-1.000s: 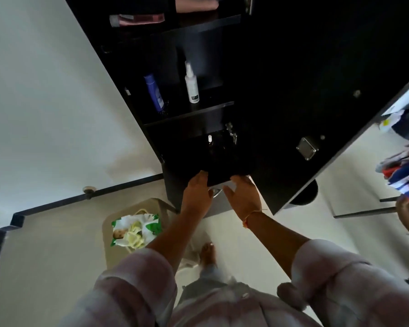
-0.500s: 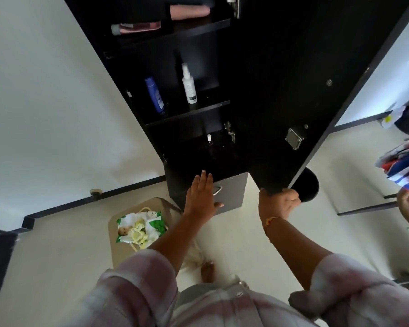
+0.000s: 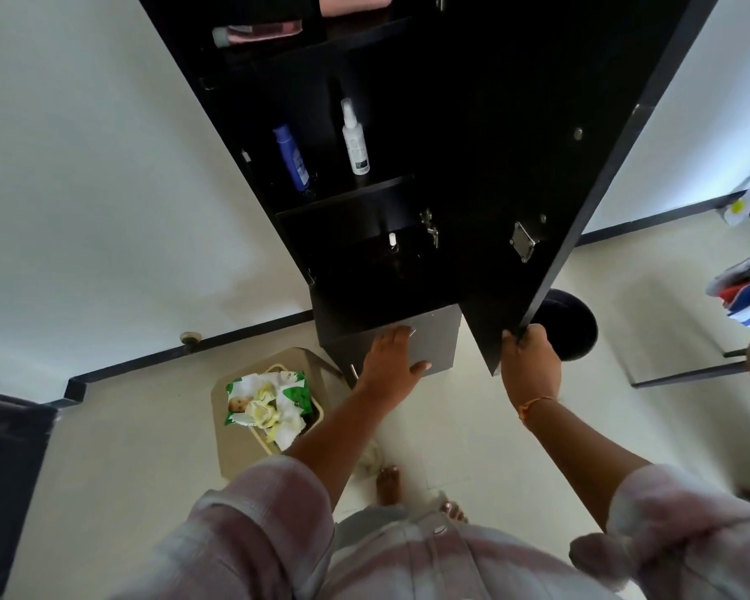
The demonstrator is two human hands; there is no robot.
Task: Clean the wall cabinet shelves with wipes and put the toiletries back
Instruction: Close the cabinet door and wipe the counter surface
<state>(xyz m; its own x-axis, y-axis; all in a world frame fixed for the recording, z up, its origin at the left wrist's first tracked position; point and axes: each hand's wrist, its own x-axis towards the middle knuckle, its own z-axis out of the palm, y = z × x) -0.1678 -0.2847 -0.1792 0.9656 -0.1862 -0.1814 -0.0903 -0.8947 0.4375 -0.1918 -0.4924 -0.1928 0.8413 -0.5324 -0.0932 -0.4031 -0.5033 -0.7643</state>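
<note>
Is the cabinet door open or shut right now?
Open. The tall black cabinet door stands swung out, its inner face showing and the shelves exposed; the right hand grips its bottom corner.

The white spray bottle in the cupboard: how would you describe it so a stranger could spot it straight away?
Find the dark wall cabinet whose door stands open to the right. On its middle shelf two bottles stand side by side. The white spray bottle is the right-hand one, pale with a slim nozzle top, while its neighbour is a blue bottle.
</note>
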